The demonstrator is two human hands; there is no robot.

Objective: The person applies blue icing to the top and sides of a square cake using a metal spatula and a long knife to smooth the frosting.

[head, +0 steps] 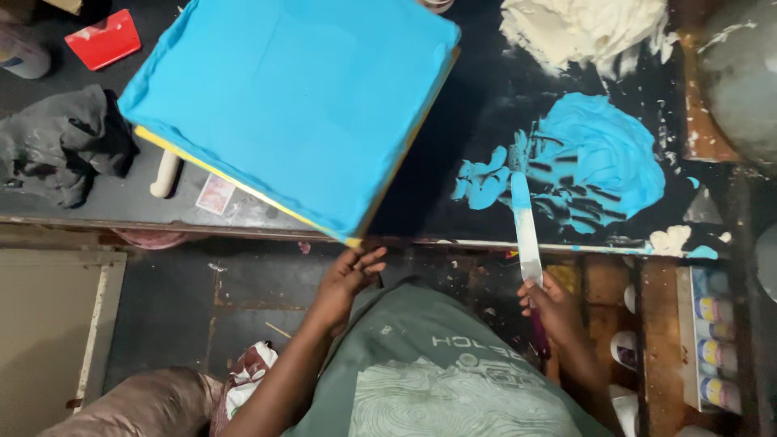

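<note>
1. The left hand, fingers loosely open, touches the lower corner of the blue-coated square cake, which fills the upper middle of the frame.
2. The right hand is closed around the palette knife.
3. The knife tip lies in the blue cream pile on the dark worktop, at the right of the frame.
4. A white cream pile sits at the upper right.

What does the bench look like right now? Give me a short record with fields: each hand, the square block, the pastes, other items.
left hand: at the near corner of the blue-coated square block, below its edge
right hand: fingers closed on a palette knife, blade tip in the blue paste
block: top covered in smooth blue, yellow edge showing
white paste: heaped behind the blue
other: red scraper, grey cloth
</note>
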